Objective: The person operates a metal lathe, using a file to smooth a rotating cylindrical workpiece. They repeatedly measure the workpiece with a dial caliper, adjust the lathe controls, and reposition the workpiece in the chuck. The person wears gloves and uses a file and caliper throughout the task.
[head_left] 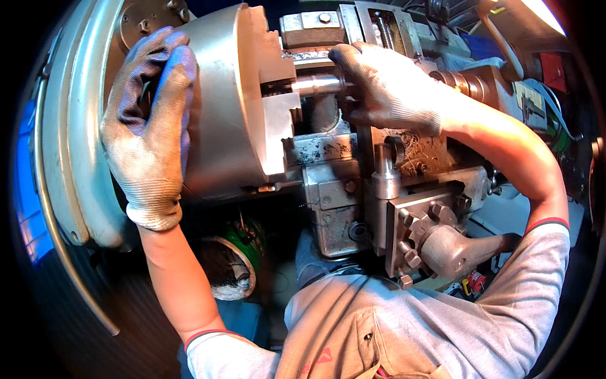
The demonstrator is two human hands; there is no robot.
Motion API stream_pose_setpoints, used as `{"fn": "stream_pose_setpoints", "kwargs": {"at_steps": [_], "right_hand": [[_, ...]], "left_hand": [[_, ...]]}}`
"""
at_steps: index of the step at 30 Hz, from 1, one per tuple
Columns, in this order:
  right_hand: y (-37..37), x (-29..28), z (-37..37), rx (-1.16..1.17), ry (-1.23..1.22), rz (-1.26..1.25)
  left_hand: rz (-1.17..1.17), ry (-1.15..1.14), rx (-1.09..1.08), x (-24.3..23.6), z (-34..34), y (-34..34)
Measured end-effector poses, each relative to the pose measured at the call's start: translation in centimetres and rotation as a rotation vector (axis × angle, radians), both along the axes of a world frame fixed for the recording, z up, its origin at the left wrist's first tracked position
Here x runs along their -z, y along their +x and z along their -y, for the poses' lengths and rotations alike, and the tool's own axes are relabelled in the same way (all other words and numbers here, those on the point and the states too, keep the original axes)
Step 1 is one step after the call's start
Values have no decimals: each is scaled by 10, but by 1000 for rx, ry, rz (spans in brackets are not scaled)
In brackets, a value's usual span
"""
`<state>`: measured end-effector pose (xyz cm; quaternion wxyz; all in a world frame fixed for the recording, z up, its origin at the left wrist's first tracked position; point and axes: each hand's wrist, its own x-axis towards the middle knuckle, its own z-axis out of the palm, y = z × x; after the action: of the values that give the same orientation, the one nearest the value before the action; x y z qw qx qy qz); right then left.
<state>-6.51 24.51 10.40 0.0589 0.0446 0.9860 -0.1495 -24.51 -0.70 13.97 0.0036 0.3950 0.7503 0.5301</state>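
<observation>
Head view, shaft (314,85) sideways, end toward chuck (218,107)

The left knit work glove (151,132) is grimy white with blue-violet patches. At 11 o'clock the lathe chuck (218,95) is silver-grey; at 4 o'clock a grey sleeve (533,271) is edged in red.

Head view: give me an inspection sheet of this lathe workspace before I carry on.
Surface: lathe carriage brownish, with scattered metal chips.
Work items: stepped-jaw chuck; steel shaft at its centre; bolted tool post with lever.
Clutter: green bucket below the chuck, its contents dark.
Hands: gloved left hand at the chuck's left side, fingers loosely curled, contact unclear; gloved right hand closed around the shaft.
Cables: pale-blue line at right; cable or hose, unclear.
Surroundings: blue panel far left, red object far right.
</observation>
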Motion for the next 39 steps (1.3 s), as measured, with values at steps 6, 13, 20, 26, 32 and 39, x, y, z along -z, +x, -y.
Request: {"fn": "stream_pose_setpoints", "kwargs": {"at_steps": [6, 13, 20, 26, 32, 39], "right_hand": [[-34, -44, -5, 56, -380, 395], [-8, -3, -2, -35, -102, 37], [-29, -22, -31, 86, -367, 459], [-27, -36, -29, 98, -367, 500], [-4, -40, -35, 170, -369, 454], [17, -37, -56, 169, -298, 405]], "left_hand": [[-43, 30, 21, 1, 5, 4], [-31, -48, 40, -3, 0, -5], [-91, 4, 58, 3, 4, -7], [-53, 36, 79, 1, -3, -4], [-39, 33, 59, 1, -2, -3], [-88, 3, 48, 1, -2, -5]]}}
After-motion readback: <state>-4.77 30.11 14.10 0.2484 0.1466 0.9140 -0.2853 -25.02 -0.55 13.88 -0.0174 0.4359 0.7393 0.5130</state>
